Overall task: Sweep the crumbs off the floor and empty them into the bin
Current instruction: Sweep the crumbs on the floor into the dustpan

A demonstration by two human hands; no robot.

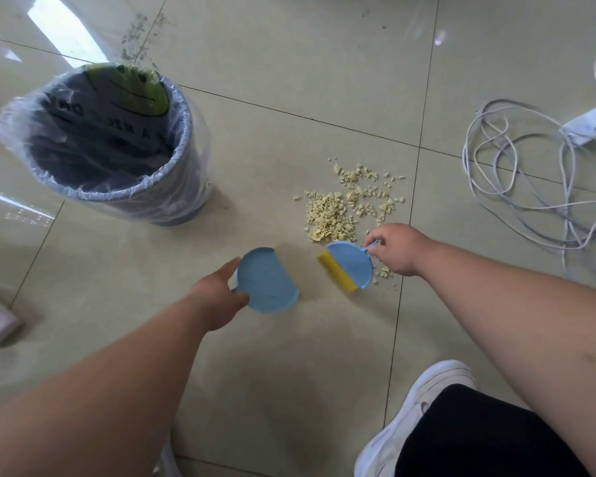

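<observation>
While both tools are in hand, nothing is swept yet: crumbs (pixel 350 201) sit in a loose pale-yellow pile on the tiled floor (pixel 289 373), just beyond the brush (pixel 348 266). Right hand (pixel 398 249) is closed on the brush's small blue handle, yellow bristles pointing toward the dustpan (pixel 267 280). Left hand (pixel 217 294) pinches the dustpan at its rear edge, fingers curled around the rim, pan resting flat on the floor beside the brush. Lined bin (pixel 111 146) stands upright to the left, well apart from the pile. Crumbs look light, dry and brittle, so likely to scatter or skip on glossy tile; short gentle strokes advised. Both tools look like light rigid plastic; keep the pan's straight lip pressed to the floor. White cable (pixel 530 187) lies near the pile's right side, possible snag.
</observation>
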